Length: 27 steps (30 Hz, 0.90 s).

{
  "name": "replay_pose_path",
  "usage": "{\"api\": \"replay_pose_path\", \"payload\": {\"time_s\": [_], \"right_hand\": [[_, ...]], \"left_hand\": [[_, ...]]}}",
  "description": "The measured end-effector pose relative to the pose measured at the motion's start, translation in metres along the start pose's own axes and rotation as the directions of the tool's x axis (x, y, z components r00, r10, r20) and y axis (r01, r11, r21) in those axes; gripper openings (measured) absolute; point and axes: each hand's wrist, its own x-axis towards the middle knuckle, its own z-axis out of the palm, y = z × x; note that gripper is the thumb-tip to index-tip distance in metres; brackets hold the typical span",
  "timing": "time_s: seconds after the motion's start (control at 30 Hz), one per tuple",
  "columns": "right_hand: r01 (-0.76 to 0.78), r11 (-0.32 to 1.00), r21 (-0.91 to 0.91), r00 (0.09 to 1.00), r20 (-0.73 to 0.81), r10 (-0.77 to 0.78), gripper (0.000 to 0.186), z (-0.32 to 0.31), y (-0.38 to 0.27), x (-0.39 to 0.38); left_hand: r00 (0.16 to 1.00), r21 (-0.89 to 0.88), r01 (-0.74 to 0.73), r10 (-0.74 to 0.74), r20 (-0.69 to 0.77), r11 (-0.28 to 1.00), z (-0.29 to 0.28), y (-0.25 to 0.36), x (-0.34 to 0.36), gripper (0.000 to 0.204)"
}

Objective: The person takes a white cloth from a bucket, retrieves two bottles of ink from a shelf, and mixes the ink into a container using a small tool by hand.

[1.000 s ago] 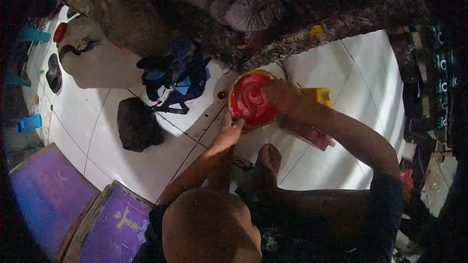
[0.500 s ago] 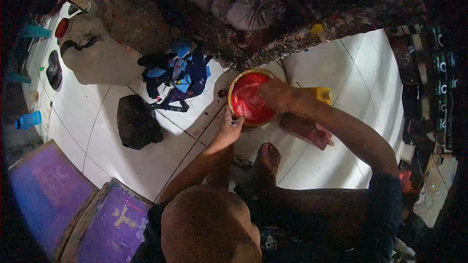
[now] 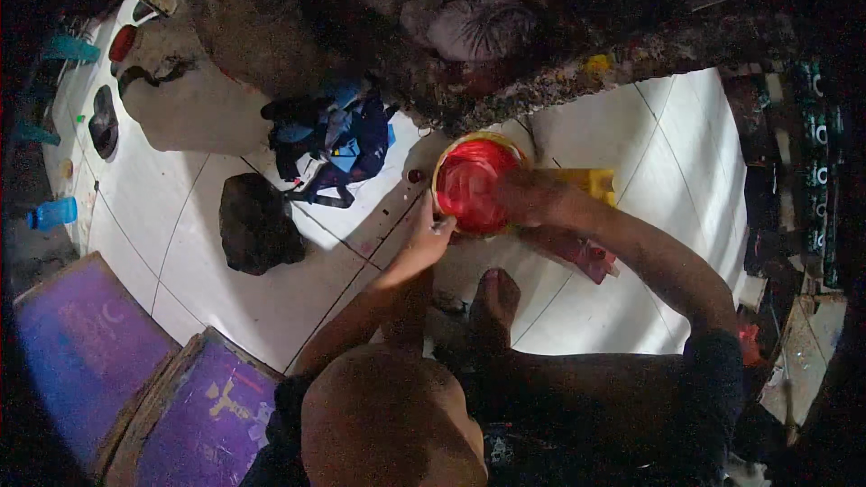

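A round yellowish tub [image 3: 437, 182] stands on the floor in front of me, with glossy red paint-like liquid [image 3: 471, 171] inside. My left hand [image 3: 433, 227] grips its near-left rim, thumb at the edge. My right hand [image 3: 525, 198] reaches over the tub's right side, smeared by motion. Its fingers are low by the red surface, and whether they hold anything is hidden. Beyond my right wrist a yellow container [image 3: 599, 183] shows in part. Under the right forearm lies a dull red bottle [image 3: 591, 259] with a pale tip.
Dark and blue cloth scraps [image 3: 338, 149] lie left of the tub, near a black flat piece [image 3: 259, 224]. Stuffed sacks [image 3: 478, 27] sit at the far side. Purple boards [image 3: 203, 401] lean at the lower left. My bare foot [image 3: 494, 296] is close to the tub.
My right hand has shifted slightly right and down over the tub, and the streaks in the red liquid look different. The tub appears slightly farther right; my left hand still holds its rim.
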Motion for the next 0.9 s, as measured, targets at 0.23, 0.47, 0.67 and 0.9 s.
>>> {"api": "replay_pose_path", "payload": {"time_s": [0.23, 0.47, 0.67, 0.9], "right_hand": [[0.114, 0.926, -0.360, 0.993, 0.041, -0.106, 0.032, -0.075, -0.017, -0.001], [0.377, 0.805, -0.458, 0.819, -0.241, -0.521, 0.031, -0.051, 0.018, 0.029], [-0.105, 0.967, -0.232, 0.970, -0.236, 0.049, 0.026, -0.016, -0.006, -0.013], [0.050, 0.999, -0.002, 0.877, -0.479, -0.044, 0.018, 0.049, -0.027, -0.026]], "left_hand": [[0.890, -0.053, 0.404, -0.379, 0.254, 0.913, -0.042, 0.033, 0.019, 0.079], [0.896, 0.129, 0.390, -0.408, 0.176, 0.912, -0.038, 0.012, 0.029, 0.083], [0.933, -0.189, 0.327, -0.284, 0.222, 0.926, -0.033, 0.011, 0.027, 0.079], [0.971, -0.118, 0.238, -0.236, 0.029, 0.964, -0.017, -0.037, 0.015, 0.076]]}}
